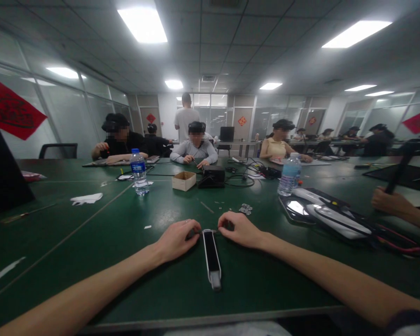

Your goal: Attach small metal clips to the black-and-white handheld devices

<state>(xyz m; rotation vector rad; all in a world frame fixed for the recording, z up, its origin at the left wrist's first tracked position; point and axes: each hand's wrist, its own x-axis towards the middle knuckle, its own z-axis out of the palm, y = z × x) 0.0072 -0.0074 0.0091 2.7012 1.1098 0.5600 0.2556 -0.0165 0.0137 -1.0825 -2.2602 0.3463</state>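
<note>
A long narrow device (212, 252) with a black face and white edges lies on the green table, pointing away from me, with a grey-white piece at its near end. My left hand (180, 239) rests just left of its far end, thumb and fingers pinched together. On the other side, my right hand (240, 228) is curled in a similar pinch. A thin dark bit seems to show between the fingertips and the device's far end, too small to name. Several small grey pieces (245, 209) lie beyond my right hand.
Farther off stand an open box (184, 181), a black box (212, 176) with cables, and two water bottles (139, 171). At right lie a tablet-like device (297, 210) and a white-and-black case (339, 221); another person's hand (388, 203) grips a dark bar. Several people sit around.
</note>
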